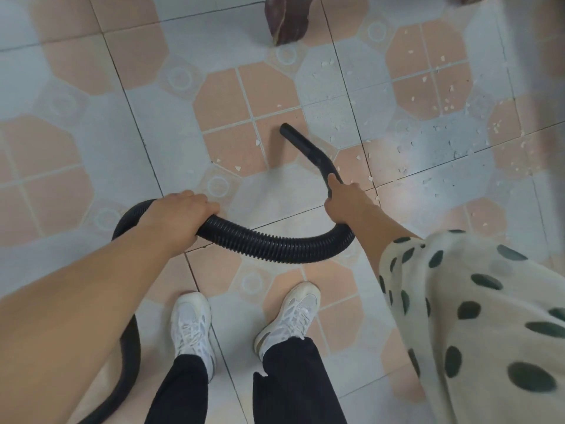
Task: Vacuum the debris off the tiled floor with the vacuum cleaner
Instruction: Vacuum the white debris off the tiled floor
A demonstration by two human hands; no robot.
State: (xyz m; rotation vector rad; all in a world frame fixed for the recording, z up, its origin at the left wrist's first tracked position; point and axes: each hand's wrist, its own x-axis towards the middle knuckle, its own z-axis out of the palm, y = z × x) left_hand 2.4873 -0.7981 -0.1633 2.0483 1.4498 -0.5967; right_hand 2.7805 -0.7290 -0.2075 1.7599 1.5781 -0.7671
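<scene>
Above the tiled floor (91, 133), left fingers (205, 205) wrap the hose (275, 243), right fingers (332, 182) grip the nozzle (302, 142).

Lighting bright, soft and even; its source cannot be placed. The tiled floor (171, 123) carries a pale sheen at 3 o'clock. The nozzle (301, 142) casts one faint shadow towards 7 o'clock. Centre sharp: ribs of the hose (275, 243) legible. Heavy blur at 2 to 3 o'clock; the spotted sleeve (477, 316) at 4 o'clock is soft. The grout lines (127, 96) bow towards the edges, wide-angle distortion
</scene>
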